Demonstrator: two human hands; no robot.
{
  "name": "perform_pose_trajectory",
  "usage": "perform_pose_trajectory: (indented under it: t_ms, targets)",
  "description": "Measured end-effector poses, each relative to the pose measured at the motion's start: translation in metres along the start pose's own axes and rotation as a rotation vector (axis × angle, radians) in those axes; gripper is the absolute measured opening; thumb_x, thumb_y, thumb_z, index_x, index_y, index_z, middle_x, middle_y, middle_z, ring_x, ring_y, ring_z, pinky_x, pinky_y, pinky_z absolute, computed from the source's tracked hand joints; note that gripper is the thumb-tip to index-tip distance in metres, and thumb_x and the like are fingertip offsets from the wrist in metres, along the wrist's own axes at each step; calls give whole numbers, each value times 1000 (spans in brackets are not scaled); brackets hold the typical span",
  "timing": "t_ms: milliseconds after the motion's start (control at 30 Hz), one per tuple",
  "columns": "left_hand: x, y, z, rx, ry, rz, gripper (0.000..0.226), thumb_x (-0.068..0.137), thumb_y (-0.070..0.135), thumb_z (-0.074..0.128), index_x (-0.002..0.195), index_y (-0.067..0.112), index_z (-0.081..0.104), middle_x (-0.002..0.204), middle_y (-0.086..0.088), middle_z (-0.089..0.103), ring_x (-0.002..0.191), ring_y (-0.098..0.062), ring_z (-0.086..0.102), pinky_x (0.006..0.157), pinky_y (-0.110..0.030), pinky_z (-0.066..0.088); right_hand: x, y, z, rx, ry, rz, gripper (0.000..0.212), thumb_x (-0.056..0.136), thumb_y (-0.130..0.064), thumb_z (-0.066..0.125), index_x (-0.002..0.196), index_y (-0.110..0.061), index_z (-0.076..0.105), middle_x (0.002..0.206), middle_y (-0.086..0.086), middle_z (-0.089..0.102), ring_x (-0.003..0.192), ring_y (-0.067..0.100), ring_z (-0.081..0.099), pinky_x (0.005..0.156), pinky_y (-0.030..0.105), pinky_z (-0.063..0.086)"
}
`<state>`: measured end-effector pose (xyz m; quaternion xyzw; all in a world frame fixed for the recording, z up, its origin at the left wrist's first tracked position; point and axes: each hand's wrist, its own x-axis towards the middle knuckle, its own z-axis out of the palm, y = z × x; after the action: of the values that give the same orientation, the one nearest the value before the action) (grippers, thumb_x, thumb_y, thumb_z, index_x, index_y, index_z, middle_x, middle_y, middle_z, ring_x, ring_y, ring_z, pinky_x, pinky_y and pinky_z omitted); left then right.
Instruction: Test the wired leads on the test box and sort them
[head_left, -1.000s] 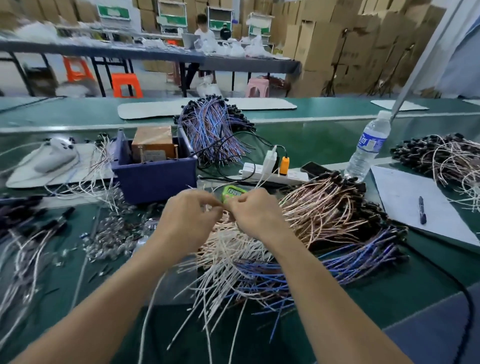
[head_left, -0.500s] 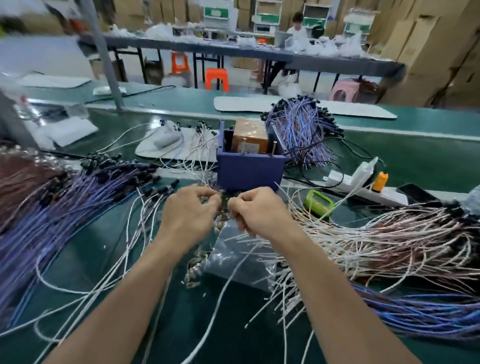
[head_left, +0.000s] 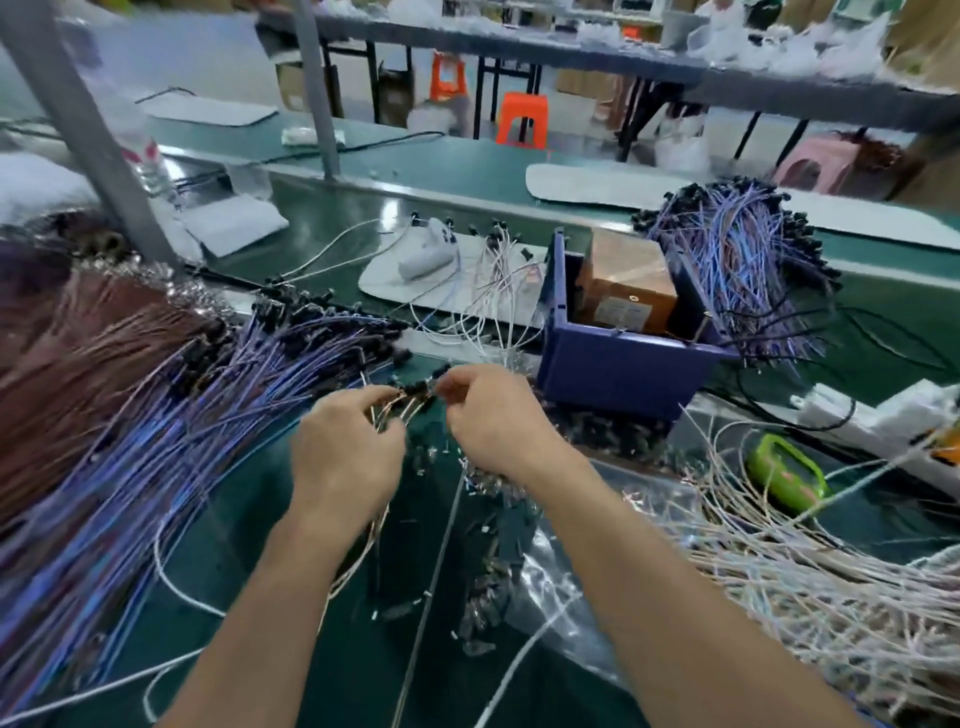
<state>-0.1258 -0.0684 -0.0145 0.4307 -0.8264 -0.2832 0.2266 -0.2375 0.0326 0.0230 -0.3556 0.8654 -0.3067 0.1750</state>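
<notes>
— What is being held in the head view?

— A small bunch of pinkish leads (head_left: 400, 411) is being gripped by both hands, just above the green bench (head_left: 311, 561). The left hand (head_left: 345, 457) is being kept curled round the wires, and its fingers (head_left: 379, 399) are being pressed closed on them just below the black plugs (head_left: 418, 387).

— And the right hand (head_left: 493, 421)?

— Its fingers (head_left: 452, 387) are being pinched shut on the plug end of the same bunch. The plugs are thus being shown in the narrow gap between the two sets of fingertips, while the loose tails are being trailed down under the left palm.

— Where is the bunch being held relative to the piles?

— Between them. A purple pile (head_left: 156, 415) is being seen spread out just beside the left hand, with a brown pile (head_left: 67, 353) beyond it. A pale pile (head_left: 805, 571) is being seen fanned out on the right, apart from the right hand.

— What is being shown behind the hands?

— A blue bin (head_left: 618, 374) is being seen just beyond the right hand, with a brown box (head_left: 626, 291) inside it and a purple bundle (head_left: 737, 270) draped behind it. A green device (head_left: 787, 470) is being seen on the bench to the right of the bin.
</notes>
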Motion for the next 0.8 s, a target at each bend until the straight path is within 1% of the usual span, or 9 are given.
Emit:
perform_pose_trajectory:
  t_ms: [133, 267, 367, 467, 567, 633, 700, 767, 800]
  targets:
    - [1, -1, 7, -4, -29, 35, 37, 87, 19, 74, 122, 30, 74, 114, -4, 73, 106, -30, 64, 92, -39, 50, 26, -12, 9, -101, -50, -28, 47, 88, 6, 50, 118, -24, 70, 112, 5, 71, 95, 26, 67, 82, 32, 56]
    - [-3, 1, 9, 22, -22, 80, 36, 85, 14, 72, 121, 22, 75, 118, -4, 72, 111, -30, 62, 101, -43, 49, 33, -12, 15, -174, 3, -65, 37, 82, 8, 52, 103, -21, 63, 92, 4, 65, 86, 28, 63, 78, 39, 56]
    - [-6, 2, 5, 42, 3, 115, 30, 86, 12, 73, 114, 16, 77, 115, -4, 74, 112, -28, 63, 102, -44, 48, 30, -11, 15, -291, 9, -113, 30, 85, 4, 53, 102, -20, 56, 95, 6, 64, 87, 30, 62, 76, 39, 53]
    - [-9, 6, 0, 22, 27, 192, 28, 86, 15, 77, 114, 19, 77, 116, 1, 75, 113, -24, 64, 102, -44, 49, 23, -7, 3, -444, 118, -182, 19, 89, -3, 57, 99, -18, 62, 99, 4, 62, 93, 27, 58, 76, 35, 45]
    - [-17, 13, -7, -206, -31, 115, 31, 85, 22, 77, 110, 39, 77, 94, 21, 77, 89, -4, 70, 85, -27, 54, 5, 1, -15, -139, 198, -49, 17, 93, -17, 60, 83, -27, 69, 83, -11, 63, 75, 8, 58, 67, 28, 44]
    - [-17, 15, -9, -380, -112, 59, 32, 83, 24, 77, 101, 51, 76, 79, 32, 71, 75, 9, 68, 73, -13, 53, -8, 5, -26, 164, 169, 32, 15, 93, -22, 64, 81, -26, 73, 72, -9, 70, 60, 5, 61, 59, 26, 48]
    - [-16, 18, -12, -451, -218, 77, 35, 86, 23, 76, 85, 58, 75, 71, 29, 71, 66, 9, 65, 60, -5, 46, -21, 4, -32, 581, 137, 62, 13, 93, -12, 66, 86, -17, 75, 75, 3, 75, 57, 16, 63, 55, 32, 50]
    - [-15, 22, -16, -623, -363, 91, 43, 93, 14, 72, 78, 53, 77, 65, 14, 73, 57, 2, 61, 58, -13, 47, -33, 0, -31, 996, 179, 93, 3, 89, -7, 71, 90, -7, 74, 76, 12, 73, 57, 20, 59, 52, 27, 47]
    - [-14, 24, -19, -692, -421, 90, 45, 96, 10, 69, 78, 49, 80, 62, 8, 72, 56, -3, 60, 57, -17, 48, -40, -2, -25, 1103, 213, 104, 6, 85, -12, 74, 90, -8, 74, 75, 10, 72, 59, 18, 58, 53, 25, 47]
